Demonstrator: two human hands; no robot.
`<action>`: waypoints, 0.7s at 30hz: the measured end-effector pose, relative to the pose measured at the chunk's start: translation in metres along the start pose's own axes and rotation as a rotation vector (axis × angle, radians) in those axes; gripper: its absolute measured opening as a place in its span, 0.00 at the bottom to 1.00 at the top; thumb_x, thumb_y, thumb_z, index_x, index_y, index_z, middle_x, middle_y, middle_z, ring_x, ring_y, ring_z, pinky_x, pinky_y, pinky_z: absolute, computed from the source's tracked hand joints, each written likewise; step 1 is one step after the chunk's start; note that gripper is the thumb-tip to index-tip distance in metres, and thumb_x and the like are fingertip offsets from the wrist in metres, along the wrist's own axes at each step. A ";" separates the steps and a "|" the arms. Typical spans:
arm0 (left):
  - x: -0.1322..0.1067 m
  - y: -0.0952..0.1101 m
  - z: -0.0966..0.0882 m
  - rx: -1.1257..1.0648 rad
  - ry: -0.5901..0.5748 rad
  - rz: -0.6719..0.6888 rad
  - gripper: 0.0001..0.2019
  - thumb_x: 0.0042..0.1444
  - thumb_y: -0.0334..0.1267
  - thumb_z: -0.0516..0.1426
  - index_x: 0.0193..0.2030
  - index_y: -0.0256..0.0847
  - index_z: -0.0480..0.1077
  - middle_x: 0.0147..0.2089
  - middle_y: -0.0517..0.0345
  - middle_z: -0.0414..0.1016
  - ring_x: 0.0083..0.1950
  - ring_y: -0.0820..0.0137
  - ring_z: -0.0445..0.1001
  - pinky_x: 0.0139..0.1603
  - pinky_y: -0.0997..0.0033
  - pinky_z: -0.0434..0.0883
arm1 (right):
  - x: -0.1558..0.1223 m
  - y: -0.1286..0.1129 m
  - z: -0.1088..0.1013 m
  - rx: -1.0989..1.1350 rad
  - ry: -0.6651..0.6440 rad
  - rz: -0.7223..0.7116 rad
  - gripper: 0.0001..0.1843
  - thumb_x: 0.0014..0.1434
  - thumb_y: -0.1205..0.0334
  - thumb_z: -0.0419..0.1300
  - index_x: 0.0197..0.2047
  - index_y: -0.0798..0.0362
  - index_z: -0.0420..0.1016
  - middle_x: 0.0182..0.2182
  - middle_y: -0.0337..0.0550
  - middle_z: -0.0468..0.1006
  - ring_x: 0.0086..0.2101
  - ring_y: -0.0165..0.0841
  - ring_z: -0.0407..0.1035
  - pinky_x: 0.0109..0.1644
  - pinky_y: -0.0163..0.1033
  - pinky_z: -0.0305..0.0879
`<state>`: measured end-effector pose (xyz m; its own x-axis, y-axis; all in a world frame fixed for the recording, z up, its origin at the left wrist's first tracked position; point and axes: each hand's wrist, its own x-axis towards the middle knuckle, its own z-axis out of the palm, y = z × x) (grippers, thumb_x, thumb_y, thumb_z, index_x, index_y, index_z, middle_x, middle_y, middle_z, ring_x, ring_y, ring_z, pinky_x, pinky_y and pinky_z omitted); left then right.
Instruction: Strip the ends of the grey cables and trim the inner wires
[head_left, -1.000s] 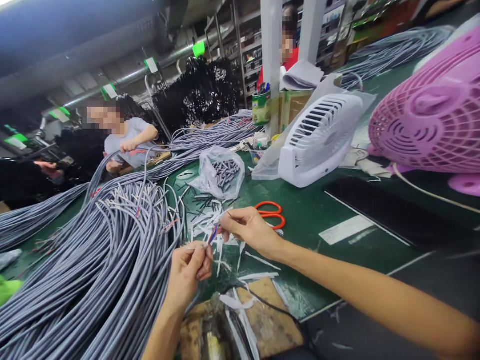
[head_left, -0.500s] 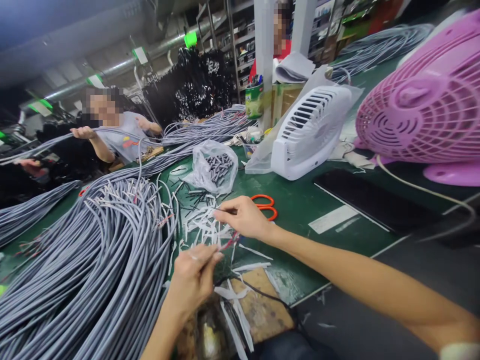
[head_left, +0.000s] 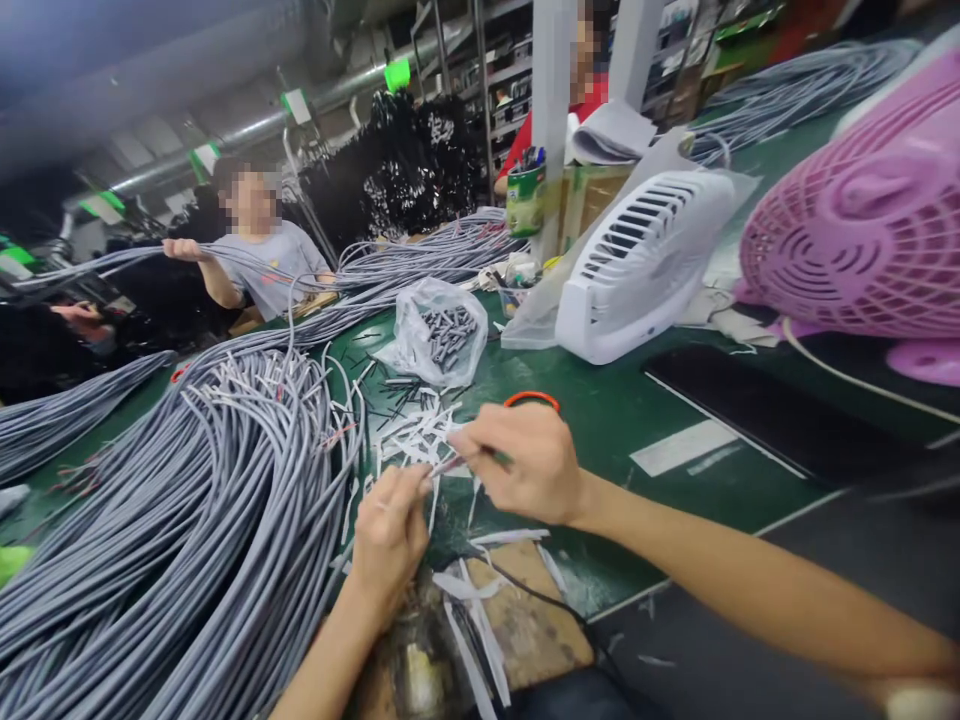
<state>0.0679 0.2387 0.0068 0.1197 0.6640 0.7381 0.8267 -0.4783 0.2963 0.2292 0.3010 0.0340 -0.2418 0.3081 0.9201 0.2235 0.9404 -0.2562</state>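
Observation:
My left hand (head_left: 390,525) is pinched shut on the stripped end of a grey cable (head_left: 330,590), thumb and fingers pressed together. My right hand (head_left: 521,460) is closed in a pinch on the thin wires (head_left: 444,465) sticking out of that cable end, right beside the left fingertips. A large bundle of grey cables (head_left: 187,520) curves across the green table (head_left: 615,420) on my left. White paper scraps (head_left: 416,440) and black tube bits lie under my hands. Orange scissors (head_left: 532,399) show just behind my right hand.
A clear bag of small dark sleeves (head_left: 442,340) lies beyond the scraps. A white fan (head_left: 645,265) and a pink fan (head_left: 862,220) stand at the right. A person in grey (head_left: 259,250) across the table lifts cables. A green cup (head_left: 525,198) stands by a white post.
My right hand has come back toward the left hand and now pinches the wires at the cable tip. The person across the table has raised a cable bundle.

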 end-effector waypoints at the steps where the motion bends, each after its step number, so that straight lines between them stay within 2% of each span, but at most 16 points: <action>1: -0.003 0.000 0.000 0.063 -0.023 0.155 0.10 0.57 0.28 0.50 0.40 0.37 0.72 0.27 0.54 0.74 0.27 0.73 0.71 0.30 0.76 0.69 | 0.004 0.005 -0.003 0.024 -0.014 0.096 0.15 0.56 0.70 0.53 0.18 0.57 0.65 0.15 0.34 0.61 0.18 0.23 0.52 0.23 0.30 0.49; 3: -0.006 0.001 -0.003 0.148 -0.050 0.343 0.13 0.56 0.24 0.50 0.47 0.35 0.69 0.29 0.52 0.76 0.29 0.72 0.72 0.33 0.74 0.69 | 0.010 0.014 -0.004 0.092 -0.068 0.288 0.16 0.56 0.67 0.54 0.17 0.57 0.64 0.15 0.34 0.61 0.18 0.22 0.51 0.23 0.30 0.48; 6: -0.006 0.006 -0.008 0.187 0.028 0.439 0.17 0.54 0.22 0.52 0.51 0.33 0.67 0.34 0.49 0.77 0.32 0.70 0.74 0.36 0.72 0.70 | 0.012 0.023 0.005 0.190 -0.200 0.556 0.18 0.53 0.65 0.55 0.13 0.57 0.61 0.13 0.32 0.56 0.18 0.22 0.49 0.22 0.30 0.45; 9: -0.005 0.015 -0.010 0.052 0.066 0.350 0.15 0.54 0.23 0.53 0.47 0.37 0.70 0.32 0.54 0.78 0.31 0.71 0.75 0.38 0.71 0.70 | 0.010 0.026 0.019 0.229 -0.357 0.735 0.18 0.50 0.67 0.56 0.11 0.58 0.60 0.11 0.31 0.53 0.18 0.22 0.48 0.22 0.31 0.43; 11: -0.004 0.018 -0.008 -0.076 -0.006 0.185 0.10 0.55 0.26 0.52 0.40 0.40 0.72 0.29 0.58 0.77 0.28 0.73 0.74 0.35 0.74 0.71 | 0.010 0.029 0.024 0.210 -0.423 0.793 0.17 0.51 0.67 0.57 0.13 0.58 0.63 0.11 0.31 0.53 0.19 0.22 0.48 0.23 0.30 0.43; 14: 0.000 0.013 -0.006 -0.210 -0.106 -0.099 0.09 0.57 0.32 0.51 0.33 0.39 0.73 0.25 0.59 0.75 0.24 0.74 0.72 0.27 0.77 0.69 | 0.010 0.035 0.016 0.106 -0.534 0.733 0.15 0.53 0.64 0.57 0.17 0.58 0.68 0.13 0.32 0.58 0.20 0.23 0.51 0.24 0.30 0.45; 16: 0.003 0.005 -0.006 -0.259 -0.124 -0.252 0.10 0.57 0.37 0.51 0.34 0.37 0.73 0.27 0.56 0.76 0.26 0.72 0.73 0.28 0.76 0.70 | 0.005 0.038 0.004 -0.013 -0.671 0.632 0.14 0.55 0.61 0.57 0.20 0.57 0.72 0.16 0.34 0.64 0.21 0.24 0.56 0.26 0.31 0.48; 18: 0.005 -0.001 -0.007 -0.271 -0.120 -0.328 0.11 0.56 0.38 0.52 0.37 0.37 0.73 0.31 0.54 0.77 0.31 0.69 0.75 0.33 0.73 0.71 | -0.002 0.039 -0.009 -0.123 -0.829 0.530 0.15 0.57 0.60 0.56 0.23 0.57 0.74 0.19 0.39 0.70 0.23 0.27 0.62 0.29 0.32 0.53; 20: 0.006 -0.004 -0.009 -0.268 -0.128 -0.335 0.11 0.55 0.38 0.52 0.39 0.37 0.73 0.34 0.53 0.77 0.35 0.68 0.75 0.37 0.71 0.71 | -0.010 0.039 -0.021 -0.232 -0.880 0.424 0.13 0.60 0.64 0.52 0.30 0.57 0.76 0.30 0.47 0.76 0.33 0.31 0.68 0.36 0.33 0.58; 21: 0.006 -0.005 -0.009 -0.267 -0.137 -0.324 0.11 0.55 0.38 0.52 0.40 0.38 0.73 0.35 0.52 0.77 0.36 0.68 0.75 0.38 0.70 0.71 | -0.014 0.040 -0.025 -0.335 -0.898 0.423 0.12 0.60 0.68 0.51 0.35 0.58 0.76 0.35 0.49 0.76 0.38 0.34 0.68 0.40 0.34 0.59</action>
<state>0.0594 0.2392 0.0152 -0.0361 0.8656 0.4995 0.6647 -0.3524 0.6587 0.2651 0.3308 0.0188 -0.6643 0.7251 0.1815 0.6703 0.6853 -0.2847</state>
